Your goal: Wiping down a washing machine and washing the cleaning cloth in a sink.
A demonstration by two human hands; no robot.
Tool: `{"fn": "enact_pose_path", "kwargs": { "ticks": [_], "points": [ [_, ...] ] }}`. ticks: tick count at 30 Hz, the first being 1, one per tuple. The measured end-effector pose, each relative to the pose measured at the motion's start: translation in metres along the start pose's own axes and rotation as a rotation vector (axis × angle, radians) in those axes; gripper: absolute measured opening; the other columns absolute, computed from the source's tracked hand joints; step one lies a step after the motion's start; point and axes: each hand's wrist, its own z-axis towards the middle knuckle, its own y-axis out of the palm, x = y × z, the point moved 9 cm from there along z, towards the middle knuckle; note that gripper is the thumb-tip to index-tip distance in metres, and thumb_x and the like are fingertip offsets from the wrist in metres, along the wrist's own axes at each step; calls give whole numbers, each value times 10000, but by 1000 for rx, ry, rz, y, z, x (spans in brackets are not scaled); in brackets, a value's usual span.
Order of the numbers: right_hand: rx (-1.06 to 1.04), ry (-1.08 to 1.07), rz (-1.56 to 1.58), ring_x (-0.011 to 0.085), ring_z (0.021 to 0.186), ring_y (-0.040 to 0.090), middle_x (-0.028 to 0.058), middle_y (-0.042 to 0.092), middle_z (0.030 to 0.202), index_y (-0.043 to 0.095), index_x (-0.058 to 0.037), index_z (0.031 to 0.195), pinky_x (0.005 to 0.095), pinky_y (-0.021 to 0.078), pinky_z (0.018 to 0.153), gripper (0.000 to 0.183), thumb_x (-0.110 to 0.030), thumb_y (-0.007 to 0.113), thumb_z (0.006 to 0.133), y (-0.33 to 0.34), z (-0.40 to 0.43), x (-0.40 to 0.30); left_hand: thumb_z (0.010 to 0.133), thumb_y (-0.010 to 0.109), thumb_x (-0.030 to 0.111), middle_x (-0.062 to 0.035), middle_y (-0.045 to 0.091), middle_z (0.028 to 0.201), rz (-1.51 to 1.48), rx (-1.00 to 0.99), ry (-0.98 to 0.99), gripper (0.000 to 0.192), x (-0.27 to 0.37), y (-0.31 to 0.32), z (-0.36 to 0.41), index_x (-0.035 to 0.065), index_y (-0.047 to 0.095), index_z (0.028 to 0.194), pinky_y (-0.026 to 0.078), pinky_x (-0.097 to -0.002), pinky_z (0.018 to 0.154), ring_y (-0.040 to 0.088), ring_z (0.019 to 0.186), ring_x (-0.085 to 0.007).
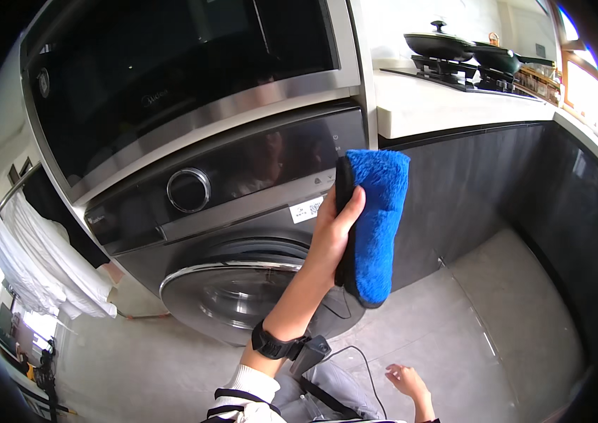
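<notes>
My left hand [334,222] grips a folded plush cloth [382,222], bright blue with a black edge, and holds it up in front of the washing machine. Its thumb presses on the blue pile, while the other fingers are hidden behind the cloth. Behind my forearm is the front-loading washing machine [140,254], dark grey, with a round glass door [225,296] and a control dial [188,190]. Low at the right, my right hand [407,382] hangs over the grey floor with its fingers slightly bent and nothing visible in it.
A Midea built-in appliance [182,63] with a dark glass front sits above the washer. To the right, a white countertop [436,108] carries a gas hob [452,79] with two pans [439,46]. White fabric [48,259] hangs at left. A cable [368,365] trails from my wrist-mounted device [309,355].
</notes>
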Motion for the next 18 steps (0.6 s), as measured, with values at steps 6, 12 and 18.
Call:
{"fn": "enact_pose_path", "kwargs": {
  "ticks": [6, 12, 18],
  "points": [
    [73, -155, 27, 266, 736, 604, 113, 613, 859, 566, -68, 963, 332, 476, 639, 215, -191, 560, 786, -30, 1, -45, 864, 492, 237, -33, 565, 890, -22, 20, 9, 321, -4, -5, -26, 45, 432, 1115, 473, -213, 596, 560, 717, -87],
    [210, -380, 207, 219, 750, 599, 112, 610, 855, 545, -40, 984, 307, 470, 658, 221, -130, 561, 783, -84, 0, -125, 860, 494, 161, -56, 440, 1112, 115, 81, 208, 498, 12, -1, -48, 72, 256, 1288, 420, -233, 775, 467, 934, -87],
    [166, -564, 665, 193, 902, 562, 108, 571, 1035, 461, -20, 1139, 340, 439, 781, 372, -265, 475, 859, -104, 1, -185, 829, 534, 83, -53, 463, 1075, 286, 262, 207, 405, -11, -22, -85, 33, 379, 1200, 370, -218, 815, 454, 931, -82]
  ]
}}
